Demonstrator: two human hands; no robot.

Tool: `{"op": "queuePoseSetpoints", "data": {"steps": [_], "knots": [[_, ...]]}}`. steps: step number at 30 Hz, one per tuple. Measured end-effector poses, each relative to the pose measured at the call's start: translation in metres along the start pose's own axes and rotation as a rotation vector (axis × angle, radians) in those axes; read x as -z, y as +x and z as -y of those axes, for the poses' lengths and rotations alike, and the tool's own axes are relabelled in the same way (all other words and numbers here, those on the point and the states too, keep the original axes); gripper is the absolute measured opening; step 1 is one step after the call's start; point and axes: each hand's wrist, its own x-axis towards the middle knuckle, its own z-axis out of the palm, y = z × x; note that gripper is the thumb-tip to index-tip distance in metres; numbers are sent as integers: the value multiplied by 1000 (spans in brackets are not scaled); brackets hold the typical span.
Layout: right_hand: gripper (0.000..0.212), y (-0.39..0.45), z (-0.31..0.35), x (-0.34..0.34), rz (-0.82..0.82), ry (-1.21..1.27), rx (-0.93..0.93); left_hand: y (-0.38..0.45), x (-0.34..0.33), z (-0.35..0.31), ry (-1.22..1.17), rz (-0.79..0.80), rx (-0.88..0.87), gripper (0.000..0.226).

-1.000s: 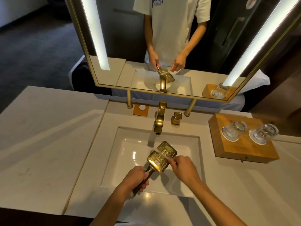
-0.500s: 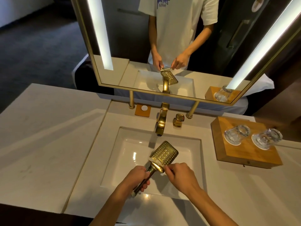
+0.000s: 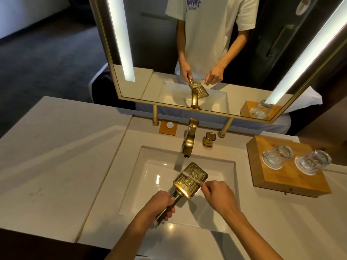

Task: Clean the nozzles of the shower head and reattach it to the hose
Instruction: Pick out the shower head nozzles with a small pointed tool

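Note:
A gold rectangular shower head is held face up over the white sink basin. My left hand grips its gold handle from below. My right hand pinches a thin pale toothbrush that lies across the nozzle face, its head at the upper left of the face. No hose is in view.
A gold faucet and its gold knob stand behind the basin. A wooden block with two upturned glasses sits at the right. A small brown coaster lies near the mirror. Pale counter spreads left.
The brush has swept over the nozzle face from the lower part toward its upper left. My right hand shifted slightly right. The view moved a little.

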Motion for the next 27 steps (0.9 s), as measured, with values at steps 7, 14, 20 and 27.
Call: {"op": "queuePoseSetpoints", "data": {"steps": [7, 14, 20, 27], "knots": [[53, 29, -15, 10, -87, 113, -220, -4, -1, -5, -8, 14, 4, 21], [48, 2, -4, -4, 38, 46, -19, -4, 1, -8, -8, 6, 1, 22], [54, 28, -16, 29, -58, 10, -135, -4, -2, -5, -22, 32, 3, 21], [47, 3, 3, 1, 78, -26, 87, -4, -4, -10, -25, 23, 6, 20]]}}
